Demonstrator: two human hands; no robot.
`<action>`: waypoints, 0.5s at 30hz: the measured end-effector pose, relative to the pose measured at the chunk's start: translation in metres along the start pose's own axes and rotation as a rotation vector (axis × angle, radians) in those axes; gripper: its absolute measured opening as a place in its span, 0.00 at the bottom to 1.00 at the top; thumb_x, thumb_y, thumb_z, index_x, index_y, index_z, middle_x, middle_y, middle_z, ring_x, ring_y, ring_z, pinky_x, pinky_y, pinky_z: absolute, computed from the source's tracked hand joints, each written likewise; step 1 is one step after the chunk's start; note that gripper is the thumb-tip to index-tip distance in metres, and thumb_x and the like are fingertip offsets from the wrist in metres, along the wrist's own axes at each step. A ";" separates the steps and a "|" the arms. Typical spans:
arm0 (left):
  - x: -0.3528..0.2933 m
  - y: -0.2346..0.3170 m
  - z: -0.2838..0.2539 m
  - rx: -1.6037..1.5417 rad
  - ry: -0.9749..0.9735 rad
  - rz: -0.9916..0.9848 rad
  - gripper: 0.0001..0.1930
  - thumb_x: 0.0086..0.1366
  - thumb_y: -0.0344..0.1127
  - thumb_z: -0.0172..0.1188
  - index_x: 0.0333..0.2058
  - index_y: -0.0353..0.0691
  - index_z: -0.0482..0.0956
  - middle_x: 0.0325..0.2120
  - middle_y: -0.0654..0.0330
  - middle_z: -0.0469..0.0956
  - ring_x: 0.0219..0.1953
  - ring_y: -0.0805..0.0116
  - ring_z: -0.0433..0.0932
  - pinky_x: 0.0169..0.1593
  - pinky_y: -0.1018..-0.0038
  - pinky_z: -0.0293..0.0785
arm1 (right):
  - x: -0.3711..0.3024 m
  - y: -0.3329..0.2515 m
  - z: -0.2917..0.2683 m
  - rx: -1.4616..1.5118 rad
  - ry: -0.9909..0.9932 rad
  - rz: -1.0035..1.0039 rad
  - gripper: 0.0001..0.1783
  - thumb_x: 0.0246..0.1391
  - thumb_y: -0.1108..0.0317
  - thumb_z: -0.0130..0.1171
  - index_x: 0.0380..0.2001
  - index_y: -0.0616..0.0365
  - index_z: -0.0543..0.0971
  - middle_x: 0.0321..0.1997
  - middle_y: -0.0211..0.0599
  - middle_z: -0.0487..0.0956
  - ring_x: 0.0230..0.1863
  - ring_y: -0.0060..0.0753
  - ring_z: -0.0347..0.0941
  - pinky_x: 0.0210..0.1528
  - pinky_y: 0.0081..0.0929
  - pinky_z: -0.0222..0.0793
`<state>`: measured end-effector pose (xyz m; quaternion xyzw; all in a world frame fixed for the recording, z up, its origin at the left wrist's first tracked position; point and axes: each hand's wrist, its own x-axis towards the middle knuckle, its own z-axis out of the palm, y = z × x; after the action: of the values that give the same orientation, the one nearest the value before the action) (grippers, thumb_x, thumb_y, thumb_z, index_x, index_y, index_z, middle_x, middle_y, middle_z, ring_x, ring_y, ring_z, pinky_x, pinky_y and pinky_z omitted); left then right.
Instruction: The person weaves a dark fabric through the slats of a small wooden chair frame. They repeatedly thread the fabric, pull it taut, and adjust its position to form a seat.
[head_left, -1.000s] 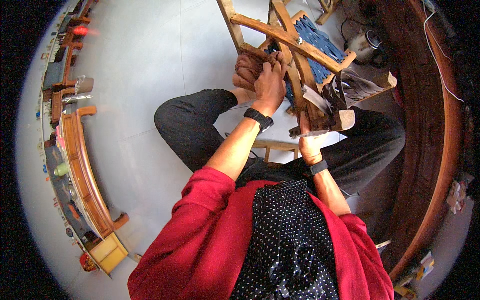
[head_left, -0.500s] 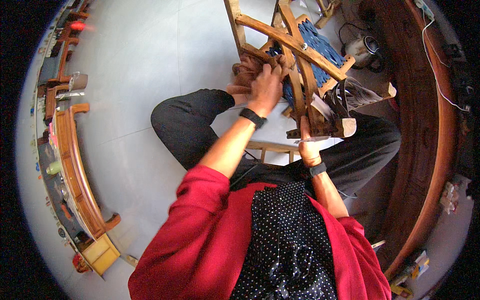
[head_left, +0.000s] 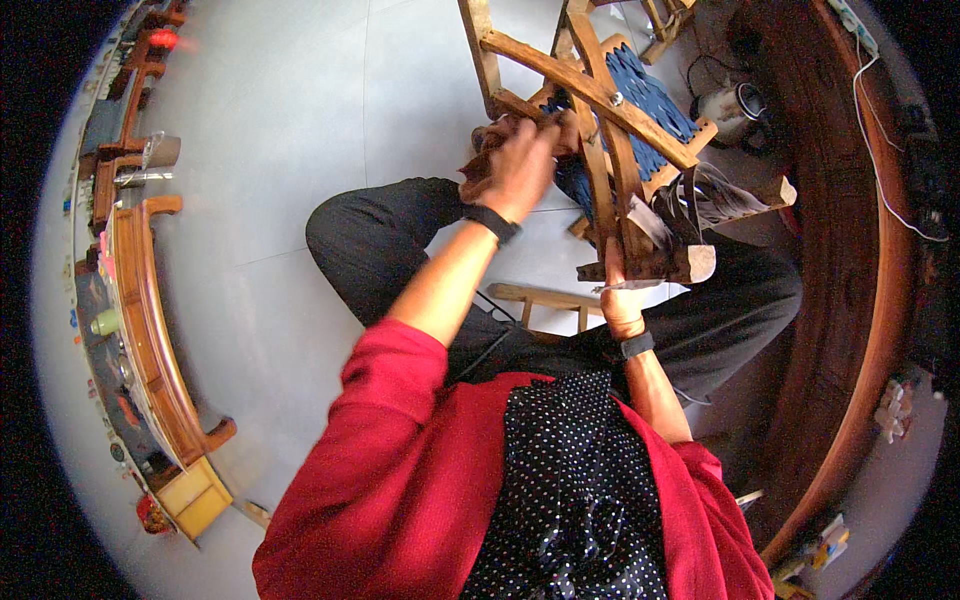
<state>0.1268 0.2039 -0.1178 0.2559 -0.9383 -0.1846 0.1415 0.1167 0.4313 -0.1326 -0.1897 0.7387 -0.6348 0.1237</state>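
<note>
A wooden folding stool (head_left: 555, 72) with crossed legs is tilted up between my knees, its lower end near my lap. My left hand (head_left: 521, 170), a little blurred by motion, has a crumpled brown cloth (head_left: 487, 138) pressed against a bar on the stool's left side. My right hand (head_left: 624, 302) grips the stool's near end rail (head_left: 655, 266) from below, its thumb up along a leg; the other fingers are partly hidden. Grey-and-dark strips (head_left: 722, 192) hang about the rail's right end.
Behind the stool is a seat of blue woven straps (head_left: 650, 95). A metal kettle (head_left: 730, 110) stands at the far right, beside a dark carved wooden cabinet (head_left: 840, 300). Below the stool lies a small wooden frame (head_left: 545, 296). Brown wooden furniture (head_left: 150, 330) lines the left.
My left hand has shifted slightly left with the brown cloth, which is now bunched higher against the bar. My right hand keeps its hold on the rail.
</note>
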 end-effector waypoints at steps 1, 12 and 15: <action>0.010 -0.017 -0.008 -0.014 -0.028 -0.040 0.15 0.64 0.27 0.54 0.49 0.43 0.78 0.41 0.44 0.74 0.40 0.38 0.80 0.41 0.46 0.77 | 0.000 0.001 -0.002 -0.027 -0.027 -0.009 0.15 0.59 0.74 0.64 0.48 0.67 0.79 0.50 0.41 0.82 0.51 0.34 0.77 0.55 0.34 0.71; -0.009 0.013 0.017 -0.143 -0.076 -0.044 0.22 0.57 0.27 0.61 0.53 0.40 0.74 0.41 0.43 0.71 0.43 0.39 0.78 0.45 0.46 0.75 | -0.005 0.026 -0.014 -0.466 -0.183 -0.371 0.25 0.63 0.71 0.53 0.63 0.62 0.71 0.64 0.52 0.72 0.66 0.53 0.67 0.70 0.45 0.57; 0.008 -0.018 -0.005 -0.050 -0.005 -0.021 0.15 0.60 0.29 0.60 0.47 0.44 0.78 0.40 0.45 0.74 0.40 0.39 0.79 0.43 0.48 0.77 | -0.004 0.028 -0.020 -0.368 -0.273 -0.244 0.31 0.58 0.76 0.50 0.67 0.58 0.68 0.68 0.56 0.68 0.69 0.59 0.62 0.73 0.49 0.53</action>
<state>0.1294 0.1834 -0.1194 0.2618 -0.9309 -0.2103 0.1437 0.1089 0.4544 -0.1568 -0.3809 0.7897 -0.4686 0.1082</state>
